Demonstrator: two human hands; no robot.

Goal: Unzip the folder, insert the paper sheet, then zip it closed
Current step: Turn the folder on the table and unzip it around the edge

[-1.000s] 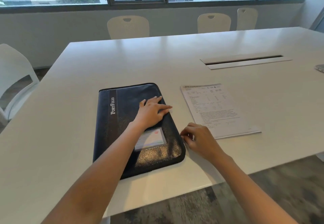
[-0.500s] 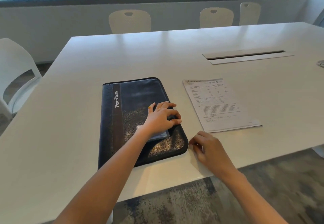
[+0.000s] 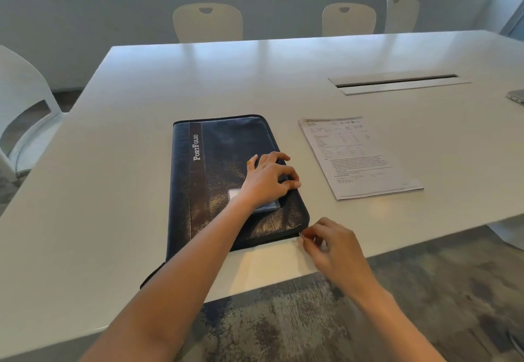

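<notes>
A dark blue zip folder marked "PortFolio" lies flat and closed on the white table. My left hand presses down on the folder's right side, fingers curled over its right edge, partly hiding a clear card pocket. My right hand is at the folder's near right corner, its fingertips pinched on the small metal zip pull. The printed paper sheet lies flat on the table to the right of the folder, untouched.
A long cable slot is set into the table further back. The corner of a laptop shows at the far right edge. White chairs stand behind the table and at the left. The table's near edge runs just below the folder.
My right hand has moved from the folder's right edge down to its near right corner and closed on the zip pull. My left hand slid toward the folder's right edge.
</notes>
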